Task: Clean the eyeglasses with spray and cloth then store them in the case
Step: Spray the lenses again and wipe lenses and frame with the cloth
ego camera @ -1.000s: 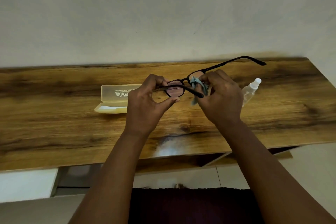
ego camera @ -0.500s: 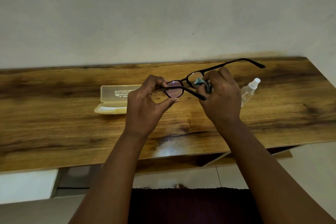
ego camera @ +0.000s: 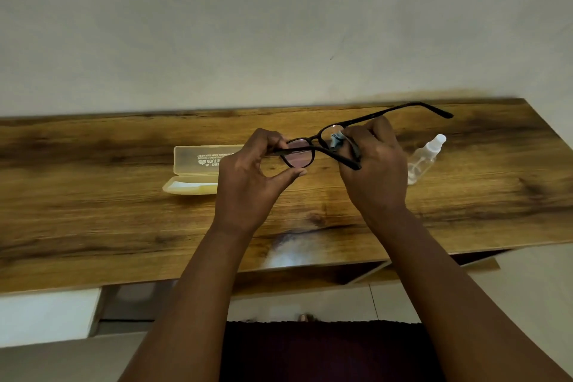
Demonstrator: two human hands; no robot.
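Black-framed eyeglasses (ego camera: 300, 156) hang above the wooden table with both temples unfolded. My left hand (ego camera: 248, 183) pinches the left lens rim and its temple hinge. My right hand (ego camera: 375, 170) presses a small light-blue cloth (ego camera: 335, 139) against the right lens, and most of the cloth is hidden under its fingers. A clear spray bottle (ego camera: 425, 159) lies on its side just right of my right hand. The translucent cream case (ego camera: 198, 169) lies open on the table behind my left hand, lid up.
The wooden table (ego camera: 93, 220) runs across the view against a plain pale wall. Its front edge is close to me, with a shelf opening below it. A dark rug (ego camera: 310, 350) lies on the floor under my arms.
My right hand has slid up and slightly right along the right lens with the cloth, hiding more of it. The glasses tilted a little; my left hand has hardly moved.
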